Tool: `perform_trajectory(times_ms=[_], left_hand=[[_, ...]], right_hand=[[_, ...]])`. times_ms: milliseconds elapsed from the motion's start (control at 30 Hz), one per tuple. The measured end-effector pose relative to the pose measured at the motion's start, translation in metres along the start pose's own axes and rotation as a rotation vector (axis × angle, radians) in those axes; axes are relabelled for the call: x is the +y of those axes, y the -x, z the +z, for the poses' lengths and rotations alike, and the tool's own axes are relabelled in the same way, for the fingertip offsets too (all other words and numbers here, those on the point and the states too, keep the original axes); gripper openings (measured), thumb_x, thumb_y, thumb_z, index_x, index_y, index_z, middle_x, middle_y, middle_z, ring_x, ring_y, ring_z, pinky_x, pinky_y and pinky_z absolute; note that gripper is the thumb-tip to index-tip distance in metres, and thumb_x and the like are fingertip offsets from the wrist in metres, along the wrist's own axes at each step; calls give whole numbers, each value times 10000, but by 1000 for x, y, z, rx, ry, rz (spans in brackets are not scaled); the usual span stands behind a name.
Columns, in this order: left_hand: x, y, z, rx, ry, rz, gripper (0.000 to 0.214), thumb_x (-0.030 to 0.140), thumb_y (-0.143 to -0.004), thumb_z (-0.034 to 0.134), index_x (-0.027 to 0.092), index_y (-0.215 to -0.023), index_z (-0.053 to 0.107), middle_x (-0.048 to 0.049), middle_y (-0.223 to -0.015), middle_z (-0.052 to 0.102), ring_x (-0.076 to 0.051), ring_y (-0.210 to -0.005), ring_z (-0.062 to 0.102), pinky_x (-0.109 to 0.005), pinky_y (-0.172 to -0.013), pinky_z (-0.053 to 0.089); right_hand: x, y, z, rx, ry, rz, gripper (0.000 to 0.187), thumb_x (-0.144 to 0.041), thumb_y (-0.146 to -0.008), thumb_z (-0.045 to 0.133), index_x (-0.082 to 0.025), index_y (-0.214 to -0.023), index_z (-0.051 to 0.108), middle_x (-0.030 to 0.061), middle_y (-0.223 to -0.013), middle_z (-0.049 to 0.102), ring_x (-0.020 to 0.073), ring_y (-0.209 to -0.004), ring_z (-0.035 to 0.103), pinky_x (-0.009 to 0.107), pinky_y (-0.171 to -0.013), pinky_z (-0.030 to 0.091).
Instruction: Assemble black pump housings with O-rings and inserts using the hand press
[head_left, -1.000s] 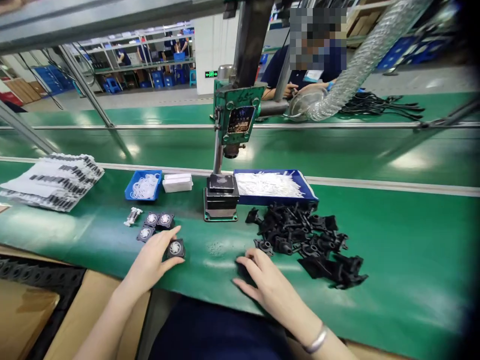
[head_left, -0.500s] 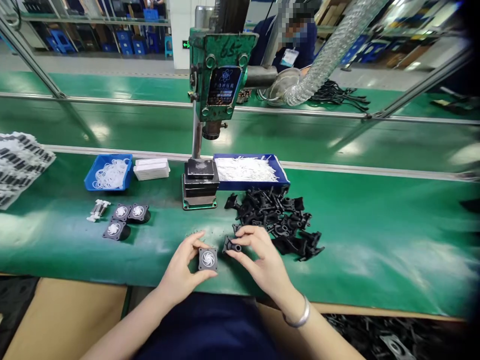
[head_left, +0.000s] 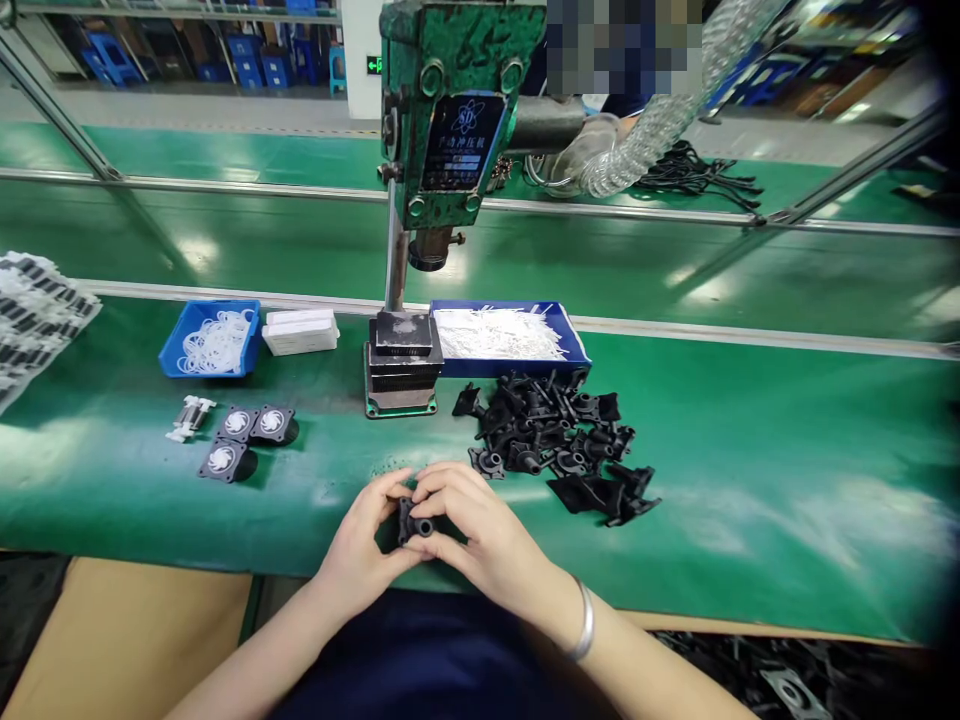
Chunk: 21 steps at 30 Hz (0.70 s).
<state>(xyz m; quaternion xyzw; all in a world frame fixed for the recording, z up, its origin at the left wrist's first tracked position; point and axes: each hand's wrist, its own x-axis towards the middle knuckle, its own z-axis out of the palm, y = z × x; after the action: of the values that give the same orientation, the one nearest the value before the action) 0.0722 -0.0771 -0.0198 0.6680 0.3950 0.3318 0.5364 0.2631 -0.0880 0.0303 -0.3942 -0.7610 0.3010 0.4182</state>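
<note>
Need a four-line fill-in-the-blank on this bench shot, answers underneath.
1. The left hand and right hand meet at a small part coloured ____.
2. The silver bangle circles the ____ wrist.
3. In the picture, the blue bin stands to the ____ of the press base.
4. Exactly ____ swirl-faced square parts show on the bench.

Missing: black; right; left; three.

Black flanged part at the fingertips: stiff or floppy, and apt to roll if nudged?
The black flanged part is probably stiff: it looks like molded plastic. Likely light too, being small beside the right hand. Its cornered flange should resist rolling, though the protruding tube might make it tip.
</note>
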Motion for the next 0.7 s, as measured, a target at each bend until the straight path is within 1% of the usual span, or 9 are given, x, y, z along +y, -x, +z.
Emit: perform_trajectory(times_ms=[200, 333, 433, 500, 567, 633, 667, 700], left_hand=[[3, -1, -3, -5, -42, -3, 668, 199, -796, 749, 290, -1378, 433, -54, -1149, 605, -220, -1072, 629, -424, -992, 526], [6, -4, -7, -44, -87, 8, 680, 219, -773, 771, 294, -1376, 465, -69, -1205, 619, -237, -1103, 631, -428, -1005, 525], [4, -3, -7, -29, -119, 28, 651, 246, -758, 790, 288, -1342, 507, -71, -1221, 634, -243, -1108, 637, -422, -1000, 532], [6, -3, -7, -16, -128, 51, 614, 246, -754, 793, 278, -1309, 532, -70, -1221, 643, -240, -1104, 644, -407, -985, 543], [16, -7, -12, -6, -143, 99, 575, 245, -759, 790, 265, -1280, 547, -74, -1218, 649, -234, -1085, 654, -376, -941, 565], [35, -21, -24, 14, -195, 202, 489, 254, -772, 786, 253, -1218, 585, -69, -1173, 662, -225, -1055, 658, -347, -893, 576], [47, -31, -32, 33, -231, 272, 435, 263, -783, 781, 247, -1181, 605, -66, -1141, 668, -223, -1042, 655, -342, -884, 574], [61, -44, -40, 63, -270, 345, 388, 273, -792, 777, 240, -1146, 623, -64, -1111, 671, -223, -1036, 648, -347, -889, 567]], right_hand=[[2, 1, 0, -43, -39, 102, 142, -249, -912, 694, -219, -994, 582, 59, -1030, 615, 215, -1064, 573, 387, -922, 508], [4, 3, 3, -41, -59, 84, 130, -297, -933, 667, -226, -1007, 588, 59, -1031, 624, 216, -1057, 585, 394, -924, 510], [5, 5, 7, -46, -52, 78, 131, -324, -943, 651, -227, -1000, 583, 62, -1025, 623, 219, -1045, 592, 398, -921, 510], [3, 5, 4, -53, -38, 89, 146, -351, -953, 632, -230, -1012, 577, 65, -1044, 620, 214, -1043, 599, 384, -919, 515], [-2, 0, -7, -84, -14, 92, 241, -429, -947, 621, -236, -1081, 570, 82, -1126, 608, 217, -1090, 595, 378, -946, 517], [-12, -15, -29, -90, 50, 47, 354, -508, -937, 602, -243, -1165, 552, 106, -1232, 574, 230, -1174, 566, 389, -991, 506], [-18, -27, -45, -54, 110, 0, 369, -516, -946, 586, -246, -1193, 542, 113, -1266, 558, 236, -1207, 546, 404, -1018, 492], [-24, -42, -62, 20, 183, -58, 348, -499, -962, 571, -246, -1199, 540, 116, -1276, 552, 240, -1226, 532, 422, -1037, 478]])
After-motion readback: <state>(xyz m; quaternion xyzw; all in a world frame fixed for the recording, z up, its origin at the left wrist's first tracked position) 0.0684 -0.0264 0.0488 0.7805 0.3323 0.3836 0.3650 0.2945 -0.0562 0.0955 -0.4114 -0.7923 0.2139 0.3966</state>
